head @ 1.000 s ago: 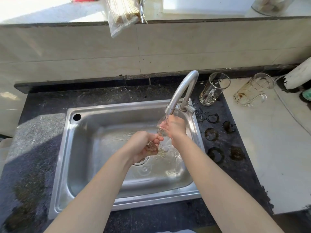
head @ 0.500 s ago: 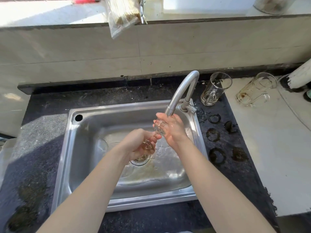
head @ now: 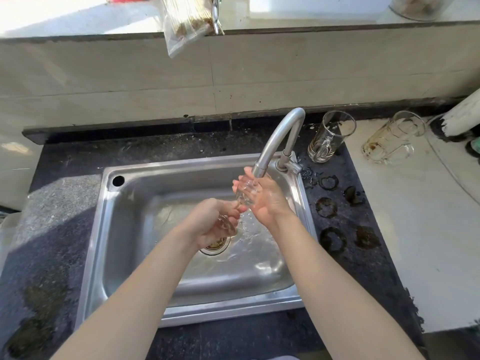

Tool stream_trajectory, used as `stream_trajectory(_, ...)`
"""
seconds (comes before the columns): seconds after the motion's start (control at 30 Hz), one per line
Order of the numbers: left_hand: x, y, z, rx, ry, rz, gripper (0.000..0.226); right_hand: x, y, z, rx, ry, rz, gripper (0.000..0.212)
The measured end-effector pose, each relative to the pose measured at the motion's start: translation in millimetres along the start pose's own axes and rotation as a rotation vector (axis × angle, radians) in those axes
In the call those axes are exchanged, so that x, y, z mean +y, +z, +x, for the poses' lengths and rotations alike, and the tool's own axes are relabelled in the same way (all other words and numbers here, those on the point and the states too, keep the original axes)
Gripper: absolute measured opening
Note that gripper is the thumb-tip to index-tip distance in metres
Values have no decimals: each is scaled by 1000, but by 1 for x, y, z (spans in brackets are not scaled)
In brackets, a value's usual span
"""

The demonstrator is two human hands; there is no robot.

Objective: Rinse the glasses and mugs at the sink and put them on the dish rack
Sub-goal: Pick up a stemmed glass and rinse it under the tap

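Left hand (head: 215, 222) is keeping its grip clamped round the glass (head: 244, 194) stem, right hand (head: 268, 200) is cupping the bowl, fingers apart, under the running faucet (head: 280, 136) above the steel sink (head: 145, 229). Two mugs (head: 328, 137) (head: 392, 139) are sitting on the tabletop (head: 52, 229) to the right.

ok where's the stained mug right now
Head view: the stained mug stands on the pale counter at upper right, just right of the clear mug by the faucet.

- Single head view, wide-angle, faces forward and down over the sink (head: 145, 203), wall (head: 104, 74) at top.
- Close; arms (head: 145, 294) enter from bottom edge.
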State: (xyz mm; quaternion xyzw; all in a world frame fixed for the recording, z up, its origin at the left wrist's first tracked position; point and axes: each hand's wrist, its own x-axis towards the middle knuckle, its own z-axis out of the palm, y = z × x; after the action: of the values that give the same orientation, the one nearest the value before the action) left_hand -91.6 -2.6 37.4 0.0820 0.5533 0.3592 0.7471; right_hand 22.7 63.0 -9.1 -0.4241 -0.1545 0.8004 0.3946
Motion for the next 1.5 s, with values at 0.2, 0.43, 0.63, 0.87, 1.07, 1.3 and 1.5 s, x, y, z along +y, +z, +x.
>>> stream_trajectory(0.2,-1,-1,-2,-9,-7,-121,21,-4,15,3,100,-14,-160,18)
stream_trajectory(0.43,-12,0,8,398,367,814,32,10,22,-6,301,-275,-963,38)
stream_trajectory(0.63,-10,-4,5,288,350,702,29,-12,19,-3,355,-370,-985,39)
stream_trajectory(0.87,-6,-7,-2,82,90,147,22,-12,11,-6,212,-337,-801,47)
stream_trajectory(1.07,2,-18,-10,-78,-143,-195,15,-10,10,-8,193,-388,-937,51)
stream_trajectory(1.3,7,-7,1,27,-48,266,17,-19,12,7,312,-223,-1015,27)
stream_trajectory(1.5,25,-18,7,-2,-167,201,18,-18,1,-12,113,-263,-1021,27)
